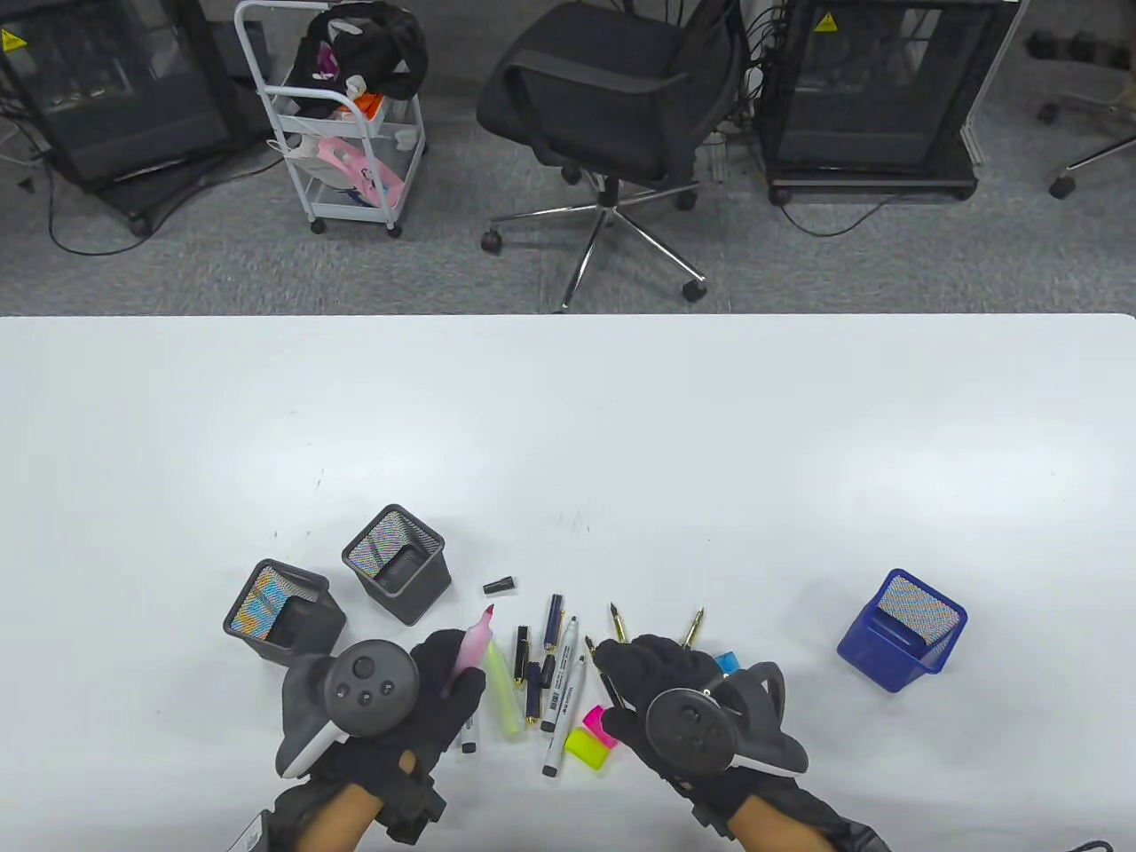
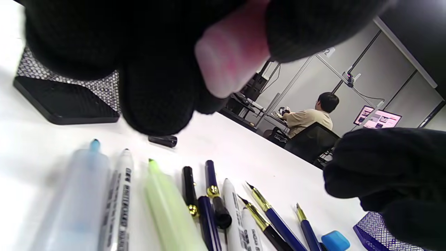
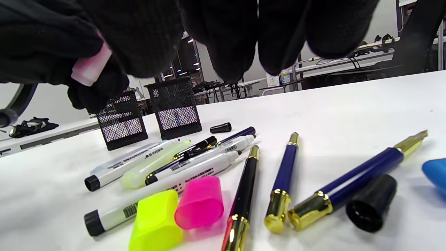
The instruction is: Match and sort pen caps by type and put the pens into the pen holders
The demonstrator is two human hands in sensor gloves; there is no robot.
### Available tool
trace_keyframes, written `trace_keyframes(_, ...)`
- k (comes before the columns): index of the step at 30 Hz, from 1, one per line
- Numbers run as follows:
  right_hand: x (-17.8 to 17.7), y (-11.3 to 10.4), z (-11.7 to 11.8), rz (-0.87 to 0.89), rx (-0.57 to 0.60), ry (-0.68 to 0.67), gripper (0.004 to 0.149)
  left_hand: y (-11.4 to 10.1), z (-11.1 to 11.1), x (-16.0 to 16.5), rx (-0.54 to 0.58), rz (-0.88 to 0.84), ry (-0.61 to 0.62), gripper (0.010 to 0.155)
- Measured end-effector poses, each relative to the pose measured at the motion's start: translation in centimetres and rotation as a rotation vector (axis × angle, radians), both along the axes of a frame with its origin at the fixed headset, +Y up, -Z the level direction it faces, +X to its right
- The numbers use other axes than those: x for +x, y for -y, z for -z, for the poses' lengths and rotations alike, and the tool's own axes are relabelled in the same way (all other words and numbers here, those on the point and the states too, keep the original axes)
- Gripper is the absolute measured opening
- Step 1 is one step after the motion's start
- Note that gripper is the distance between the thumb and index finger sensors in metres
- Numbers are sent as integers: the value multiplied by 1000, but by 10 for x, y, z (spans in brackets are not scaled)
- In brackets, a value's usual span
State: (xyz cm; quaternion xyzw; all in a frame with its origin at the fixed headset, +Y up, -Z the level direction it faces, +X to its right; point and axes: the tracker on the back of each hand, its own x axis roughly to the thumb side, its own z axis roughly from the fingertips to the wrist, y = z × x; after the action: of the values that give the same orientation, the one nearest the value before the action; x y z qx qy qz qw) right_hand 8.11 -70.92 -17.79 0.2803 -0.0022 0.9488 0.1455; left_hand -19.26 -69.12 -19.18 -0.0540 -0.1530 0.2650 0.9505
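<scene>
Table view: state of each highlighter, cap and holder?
pink highlighter: uncapped, held by left hand
yellow highlighter: uncapped, lying flat
pink cap: loose, off its pen
yellow cap: loose, touching pink cap
black holders: upright, no pens visible inside
blue holder: upright, no pens visible inside

Beyond the far edge of the white table (image 1: 568, 426), a black office chair (image 1: 612, 89) stands on grey carpet (image 1: 222, 266). Left of it is a white cart (image 1: 342, 133) holding bags. Black cabinets sit far left (image 1: 106, 89) and far right (image 1: 874, 89). In the left wrist view, a seated person (image 2: 310, 118) faces a screen (image 2: 378, 118).
</scene>
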Motion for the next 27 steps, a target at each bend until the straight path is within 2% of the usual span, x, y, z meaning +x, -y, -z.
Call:
trace_keyframes(5, -19, 11, -2, -104, 38, -25, 58, 5, 1, 1, -12, 28, 15, 52)
trace_keyframes(9, -28, 25, -1, -202, 47, -36, 58, 6, 3, -5, -27, 7, 2, 52)
trace_keyframes(14, -27, 36, 3, -283, 2, -41, 61, 6, 4, -7, -28, -4, 2, 52)
trace_keyframes(27, -32, 39, 1, -327, -81, -118, 60, 8, 5, -6, -39, 13, 10, 53)
